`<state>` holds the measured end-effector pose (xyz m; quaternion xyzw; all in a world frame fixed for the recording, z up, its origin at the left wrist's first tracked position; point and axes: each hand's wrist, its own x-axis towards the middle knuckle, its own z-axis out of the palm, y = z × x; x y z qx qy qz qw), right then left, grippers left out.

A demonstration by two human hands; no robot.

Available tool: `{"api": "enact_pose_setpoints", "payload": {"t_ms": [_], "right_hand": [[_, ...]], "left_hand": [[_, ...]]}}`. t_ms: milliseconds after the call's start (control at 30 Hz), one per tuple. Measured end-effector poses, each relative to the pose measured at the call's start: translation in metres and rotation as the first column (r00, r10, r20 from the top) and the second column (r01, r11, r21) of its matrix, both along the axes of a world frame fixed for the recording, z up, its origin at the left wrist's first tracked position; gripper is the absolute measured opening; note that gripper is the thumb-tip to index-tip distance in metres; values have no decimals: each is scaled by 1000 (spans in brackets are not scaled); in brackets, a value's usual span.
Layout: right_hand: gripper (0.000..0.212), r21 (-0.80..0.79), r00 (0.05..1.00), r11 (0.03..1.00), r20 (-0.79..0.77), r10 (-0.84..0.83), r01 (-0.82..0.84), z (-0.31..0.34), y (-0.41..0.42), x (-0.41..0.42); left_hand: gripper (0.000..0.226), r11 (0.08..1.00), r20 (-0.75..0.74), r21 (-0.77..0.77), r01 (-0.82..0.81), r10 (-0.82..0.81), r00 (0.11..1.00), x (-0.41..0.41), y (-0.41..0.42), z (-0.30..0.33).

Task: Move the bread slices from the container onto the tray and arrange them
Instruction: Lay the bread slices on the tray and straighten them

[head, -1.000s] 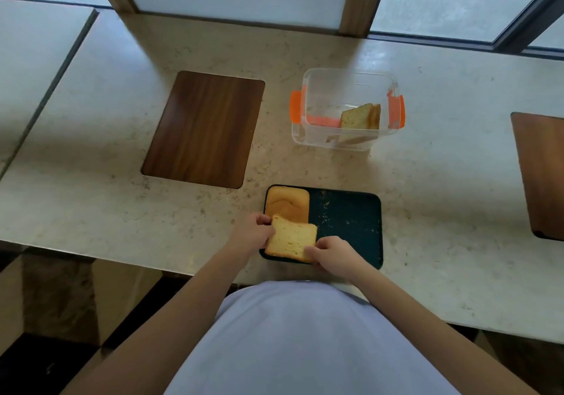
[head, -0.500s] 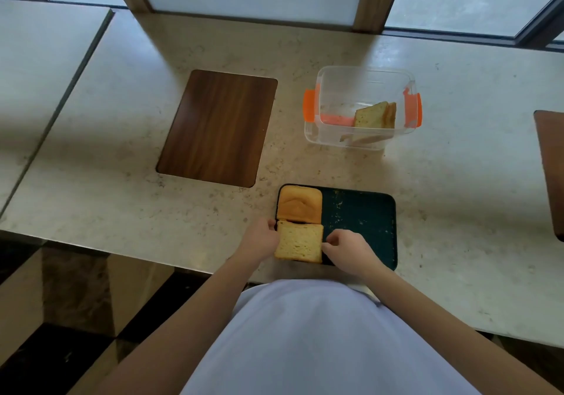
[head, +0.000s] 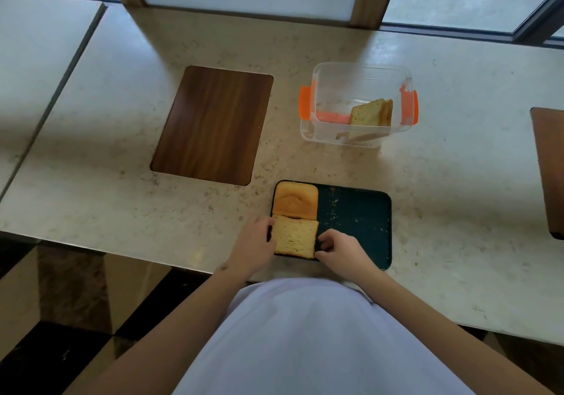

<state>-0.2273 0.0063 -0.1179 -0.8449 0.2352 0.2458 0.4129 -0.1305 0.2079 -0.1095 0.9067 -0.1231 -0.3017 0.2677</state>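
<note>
Since a second ago the near bread slice has been turned from a skewed lie to sit square on the tray, its far edge now touching the near edge of the crust slice. Both fill the left end of the dark green tray; the rest of it is bare apart from crumbs.

On the slice's left edge rests the left hand, fingers lightly curled against the side of the bread, a loose grip that presses rather than lifts. On the slice's right near corner the right hand has its fingertips bent onto the tray just beside the bread; whether they pinch the slice or only touch it I cannot tell.

Beyond the tray, well apart from it, stands the clear container with orange clasps, and more bread slices lean upright against its right end wall. Left of the container, a dark wooden panel is set flat into the pale stone bench. The tray lies near the bench's front edge.
</note>
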Motion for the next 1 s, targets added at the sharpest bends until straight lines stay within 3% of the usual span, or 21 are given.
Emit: {"api": "enact_pose_setpoints", "payload": {"t_ms": [100,200,300,367,467,567,667,733,833,900,1000], "right_hand": [[39,-46,998,997,28,57,-56,0,1,-1],[47,-183,969,972,169,179,-147,2,3,0],[59,-376,905,894,245,349,-244,4,4,4],[64,-428,888,860,226,400,-279,3,4,9],[63,-200,949,964,230,218,-173,0,6,14],[56,87,970,994,231,-78,60,1,7,19],[56,149,971,985,209,-119,89,0,4,21],[57,83,982,996,187,-28,12,1,3,20],[59,-185,945,970,260,201,-155,5,2,22],[63,-354,878,898,301,373,-261,6,4,24],[70,-456,803,767,167,572,-451,4,6,28]], "left_hand": [[39,982,180,66,176,-185,966,-6,5,-2],[44,929,365,120,349,-369,855,-8,3,1],[50,873,456,120,473,-472,755,-10,-7,2],[55,847,435,158,507,-521,735,-11,-12,-1],[64,842,286,215,495,-539,792,-10,-15,-9],[69,837,275,227,498,-546,792,-4,-18,-11],[66,803,279,270,531,-593,755,2,-21,-13],[64,772,245,310,555,-629,737,3,-24,-15],[64,753,257,350,558,-650,715,2,-26,-17],[64,756,282,351,553,-648,707,2,-25,-18],[65,730,237,373,573,-672,701,3,-22,-22]]}}
